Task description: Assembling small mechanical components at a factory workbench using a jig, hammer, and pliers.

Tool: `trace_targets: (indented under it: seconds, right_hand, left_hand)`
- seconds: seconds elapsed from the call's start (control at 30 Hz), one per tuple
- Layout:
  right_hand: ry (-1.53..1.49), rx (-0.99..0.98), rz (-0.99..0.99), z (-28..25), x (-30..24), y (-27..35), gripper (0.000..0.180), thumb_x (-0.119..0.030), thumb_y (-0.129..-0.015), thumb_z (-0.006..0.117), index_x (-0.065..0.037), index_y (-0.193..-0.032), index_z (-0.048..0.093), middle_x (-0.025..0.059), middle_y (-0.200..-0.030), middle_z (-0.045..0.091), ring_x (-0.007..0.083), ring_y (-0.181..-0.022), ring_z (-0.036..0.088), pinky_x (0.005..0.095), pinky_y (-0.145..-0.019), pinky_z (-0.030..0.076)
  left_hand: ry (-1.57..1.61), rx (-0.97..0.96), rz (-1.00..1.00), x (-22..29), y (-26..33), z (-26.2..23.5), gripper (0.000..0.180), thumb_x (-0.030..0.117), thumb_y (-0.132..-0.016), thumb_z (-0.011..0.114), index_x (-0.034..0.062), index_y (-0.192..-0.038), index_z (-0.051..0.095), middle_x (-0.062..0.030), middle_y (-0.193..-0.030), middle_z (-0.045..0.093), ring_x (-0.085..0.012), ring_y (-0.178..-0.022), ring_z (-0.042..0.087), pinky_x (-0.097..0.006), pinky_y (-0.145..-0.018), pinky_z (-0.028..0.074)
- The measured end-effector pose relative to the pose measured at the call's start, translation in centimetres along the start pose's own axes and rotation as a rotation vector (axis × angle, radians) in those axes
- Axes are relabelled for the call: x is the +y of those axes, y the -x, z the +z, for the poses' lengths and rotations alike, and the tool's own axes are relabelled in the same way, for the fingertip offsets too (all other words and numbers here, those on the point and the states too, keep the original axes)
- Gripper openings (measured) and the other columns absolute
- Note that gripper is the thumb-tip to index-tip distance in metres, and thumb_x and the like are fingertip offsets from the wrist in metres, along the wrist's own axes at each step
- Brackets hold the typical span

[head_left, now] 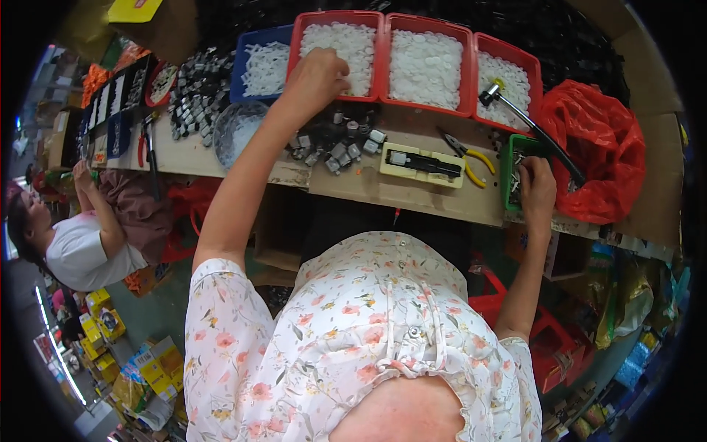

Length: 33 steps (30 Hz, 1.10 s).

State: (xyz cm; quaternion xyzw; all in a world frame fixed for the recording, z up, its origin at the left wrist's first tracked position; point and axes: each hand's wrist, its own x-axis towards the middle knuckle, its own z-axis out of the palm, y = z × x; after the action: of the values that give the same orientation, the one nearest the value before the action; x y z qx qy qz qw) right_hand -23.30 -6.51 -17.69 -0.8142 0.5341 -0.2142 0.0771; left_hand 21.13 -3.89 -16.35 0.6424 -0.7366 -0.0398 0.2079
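Note:
My left hand [317, 79] reaches over a red bin [297, 46] heaped with small white plastic pieces [352, 46]. Its fingers are curled together at the pieces; what they pinch, if anything, is too small to make out. At the right, my right hand [539, 188] dips its closed fingertips into a green tray [509, 197] of small metal parts [518, 163], and the tips are partly hidden. Between my hands, a cream-coloured fixture [420, 178] lies on the bench with a black strip-shaped part [434, 163] and a silver block in it.
More red bins [431, 66] and a blue bin [261, 62] hold white pieces. Yellow-handled pliers [471, 158], a hammer [541, 132] and a red plastic bag [600, 155] lie at right. Silver blocks [339, 155] lie near a clear bowl [239, 132]. A co-worker [92, 236] sits at left.

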Motion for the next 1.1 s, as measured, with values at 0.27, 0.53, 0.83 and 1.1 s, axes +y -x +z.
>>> trace_targets:
  seconds: [0.27, 0.53, 0.83, 1.1]
  right_hand:
    - [-0.08, 0.03, -0.06, 1.0, -0.3, -0.9, 0.008, -0.004, -0.089, 0.063, 0.0, -0.095, 0.058, 0.0189, -0.089, 0.06, 0.0404, -0.085, 0.061, 0.0441, -0.071, 0.047]
    - [-0.2, 0.104, 0.012, -0.2, -2.0, -0.3, 0.012, -0.007, -0.09, 0.066, 0.001, -0.094, 0.058, 0.0176, -0.085, 0.059, 0.0351, -0.075, 0.061, 0.0391, -0.066, 0.047]
    - [-0.317, 0.159, 0.006, -0.6, -2.9, -0.4, 0.011, -0.004, -0.09, 0.066, 0.003, -0.095, 0.059, 0.0141, -0.085, 0.061, 0.0278, -0.074, 0.062, 0.0346, -0.067, 0.048]
    - [-0.333, 0.149, -0.025, 0.0, -3.9, -0.4, 0.01, -0.001, -0.089, 0.066, 0.003, -0.096, 0.06, 0.0128, -0.085, 0.062, 0.0243, -0.075, 0.062, 0.0322, -0.066, 0.048]
  left_hand:
    - [0.163, -0.155, -0.035, -2.6, 0.7, -1.4, 0.012, 0.005, -0.077, 0.075, -0.0035, -0.084, 0.071, -0.014, -0.083, 0.062, -0.0267, -0.079, 0.064, -0.035, -0.069, 0.048]
    - [0.213, -0.223, 0.018, -1.7, -0.1, -3.0, 0.012, 0.0, -0.077, 0.073, -0.0055, -0.088, 0.07, -0.0127, -0.084, 0.065, -0.0239, -0.074, 0.064, -0.033, -0.068, 0.049]
    - [0.139, 0.043, 0.071, -1.9, 0.5, -1.4, 0.01, 0.001, -0.083, 0.068, -0.0033, -0.09, 0.062, -0.0138, -0.09, 0.061, -0.0303, -0.084, 0.062, -0.036, -0.075, 0.048]
    - [0.133, -0.12, 0.074, -1.4, 0.8, -2.3, 0.012, 0.002, -0.075, 0.073, -0.0013, -0.086, 0.07, -0.0122, -0.099, 0.064, -0.0322, -0.097, 0.058, -0.039, -0.086, 0.048]
